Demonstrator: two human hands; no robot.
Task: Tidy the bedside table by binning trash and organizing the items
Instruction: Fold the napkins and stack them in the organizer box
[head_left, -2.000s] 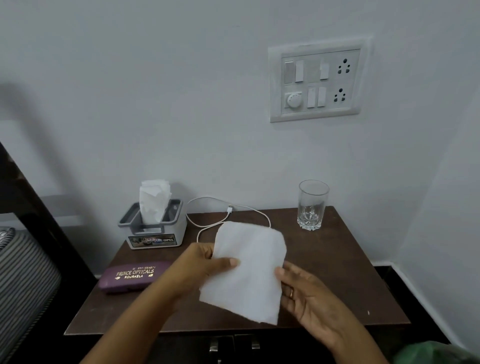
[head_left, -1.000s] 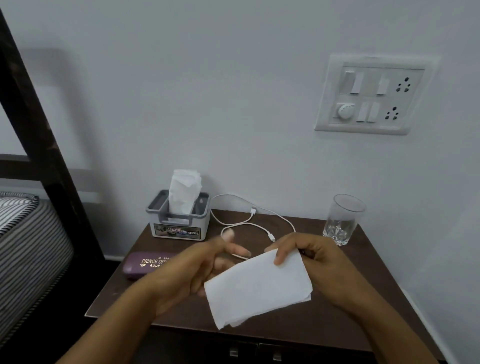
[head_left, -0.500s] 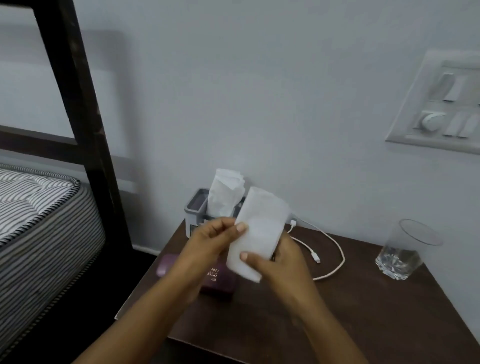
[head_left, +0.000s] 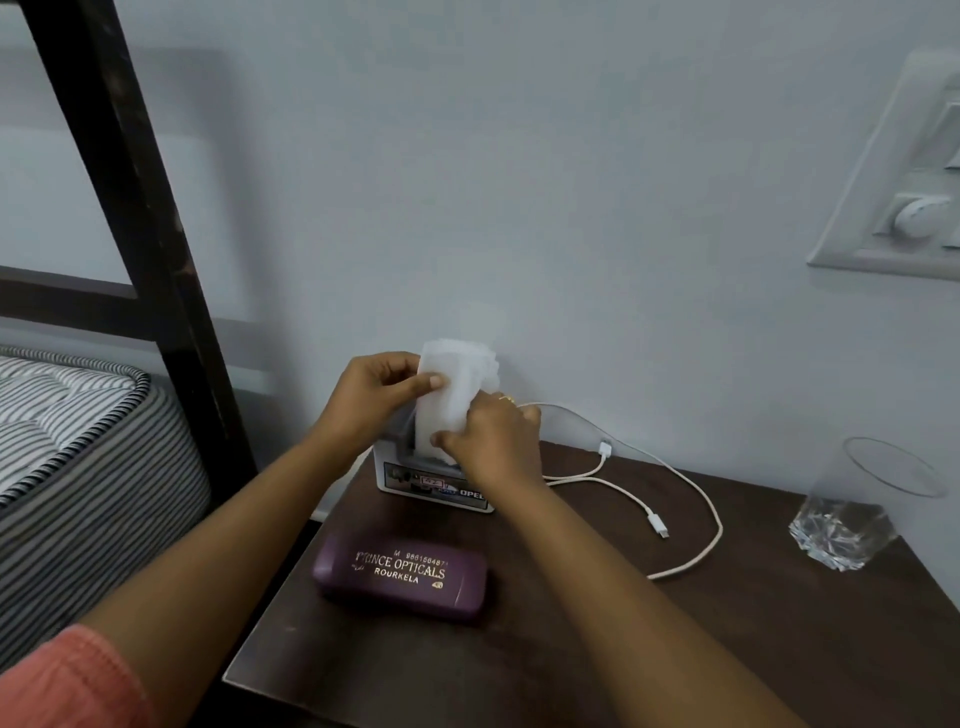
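Observation:
Both hands hold a folded white tissue (head_left: 451, 395) upright over the grey tissue holder (head_left: 415, 480) at the back left of the dark wooden bedside table (head_left: 675, 649). My left hand (head_left: 376, 397) pinches the tissue's upper left edge. My right hand (head_left: 493, 441) grips its lower right part, with the bottom of the tissue down inside the holder's opening. The holder's top and other tissues are mostly hidden behind my hands. A purple spectacle case (head_left: 400, 577) lies in front of the holder.
A white charging cable (head_left: 675, 499) loops across the table to the right of the holder. A clear glass (head_left: 852, 509) stands at the right edge. A striped mattress (head_left: 67, 457) and dark bed frame post (head_left: 135, 218) are left; a switch panel (head_left: 904, 197) is on the wall.
The tissue went from an open sheet to a narrow fold. Both hands carried it back and left to the tissue holder, and its lower end now sits in the opening.

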